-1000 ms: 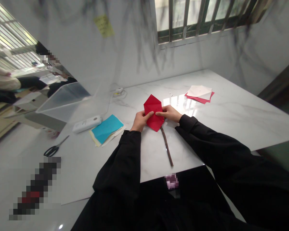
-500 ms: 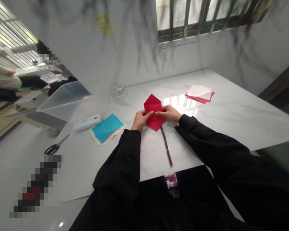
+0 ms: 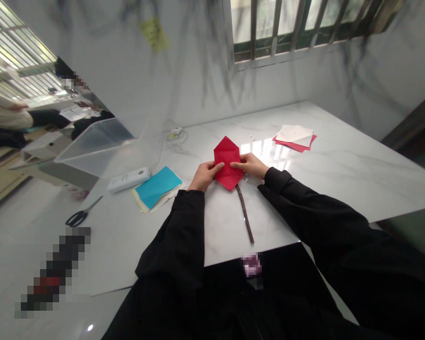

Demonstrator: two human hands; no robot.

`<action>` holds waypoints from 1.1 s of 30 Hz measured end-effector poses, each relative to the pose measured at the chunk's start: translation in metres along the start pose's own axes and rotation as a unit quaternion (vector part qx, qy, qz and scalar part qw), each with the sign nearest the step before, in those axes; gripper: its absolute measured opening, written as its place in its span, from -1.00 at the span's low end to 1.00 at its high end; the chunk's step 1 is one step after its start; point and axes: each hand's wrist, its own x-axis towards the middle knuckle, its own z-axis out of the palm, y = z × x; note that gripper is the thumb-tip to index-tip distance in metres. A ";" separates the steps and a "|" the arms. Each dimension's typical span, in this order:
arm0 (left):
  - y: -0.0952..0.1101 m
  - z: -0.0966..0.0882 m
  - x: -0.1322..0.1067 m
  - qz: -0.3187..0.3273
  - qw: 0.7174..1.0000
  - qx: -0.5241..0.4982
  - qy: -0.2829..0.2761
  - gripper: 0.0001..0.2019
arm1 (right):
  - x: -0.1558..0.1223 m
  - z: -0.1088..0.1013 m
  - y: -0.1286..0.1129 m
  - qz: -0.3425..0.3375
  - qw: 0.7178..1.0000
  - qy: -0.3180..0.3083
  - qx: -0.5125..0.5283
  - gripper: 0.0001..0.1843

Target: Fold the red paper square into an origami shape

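I pinch the folded red paper [image 3: 227, 160] from both sides — my left hand [image 3: 205, 175] closed on its left edge, my right hand [image 3: 250, 165] closed on its right. The paper sits just above the white marble table [image 3: 340, 165], over the far end of a dark stick [image 3: 245, 215]. Blue paper [image 3: 157, 187] and scissors [image 3: 80, 217] lie off to my left.

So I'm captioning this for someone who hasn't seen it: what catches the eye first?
The red paper, folded to a point, sits mid-table, pinched between the left hand and right hand. A dark stick runs from under it toward the person. Left of them lie blue paper and scissors.
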 end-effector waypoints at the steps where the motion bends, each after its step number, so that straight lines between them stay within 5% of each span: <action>1: -0.001 0.000 0.000 0.002 1.000 0.004 0.004 -0.42 | 0.000 0.001 -0.001 0.001 1.000 -0.002 -0.003 -0.63; 33: -0.002 0.006 0.000 0.017 0.998 0.050 0.032 -0.37 | 0.000 -0.001 0.001 -0.005 0.999 -0.008 -0.036 -0.58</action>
